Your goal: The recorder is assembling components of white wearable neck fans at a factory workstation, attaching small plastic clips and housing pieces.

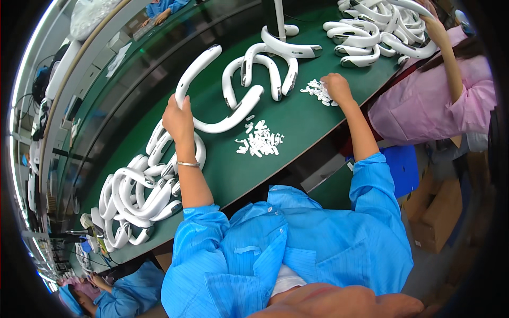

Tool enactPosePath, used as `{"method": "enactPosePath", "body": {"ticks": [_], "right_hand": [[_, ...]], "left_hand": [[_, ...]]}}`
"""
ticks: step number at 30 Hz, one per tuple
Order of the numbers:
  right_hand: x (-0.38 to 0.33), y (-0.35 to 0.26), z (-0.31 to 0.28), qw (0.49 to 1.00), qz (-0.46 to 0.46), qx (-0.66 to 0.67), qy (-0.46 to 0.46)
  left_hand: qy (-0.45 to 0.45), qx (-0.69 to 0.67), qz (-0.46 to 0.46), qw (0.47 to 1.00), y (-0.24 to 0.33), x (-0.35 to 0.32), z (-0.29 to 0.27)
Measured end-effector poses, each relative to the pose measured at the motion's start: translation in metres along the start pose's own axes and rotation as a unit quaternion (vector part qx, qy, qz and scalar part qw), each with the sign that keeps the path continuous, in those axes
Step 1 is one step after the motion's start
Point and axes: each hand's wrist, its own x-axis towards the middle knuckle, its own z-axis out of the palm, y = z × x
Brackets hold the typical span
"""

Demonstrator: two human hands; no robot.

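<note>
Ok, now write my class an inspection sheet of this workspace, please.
Surface: green tabletop, strewn with white items.
Job items: white U-shaped neckband in hand; small white parts in two piles.
Clutter: jumbled heaps of neckbands at left and upper right.
Hands: left hand grips the neckband; right hand is at the right-hand pile, grasp unclear.
Cables: too blurred at left to tell.
Surroundings: co-worker in pink at right; cardboard box below.
</note>
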Motion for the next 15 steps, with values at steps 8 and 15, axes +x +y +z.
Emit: {"method": "enactPosePath", "body": {"ticks": [8, 15], "right_hand": [[-0.007, -0.018, -0.017, 0.978, 0.062, 0.175, 0.099], [-0.038, -0.143, -0.081, 0.703, 0.115, 0.700, -0.038]], "left_hand": [[-0.088, -0.456, -0.157, 0.872, -0.004, -0.025, -0.002], [-0.372, -0.635, -0.230, 0.637, 0.031, -0.074, 0.018]]}}
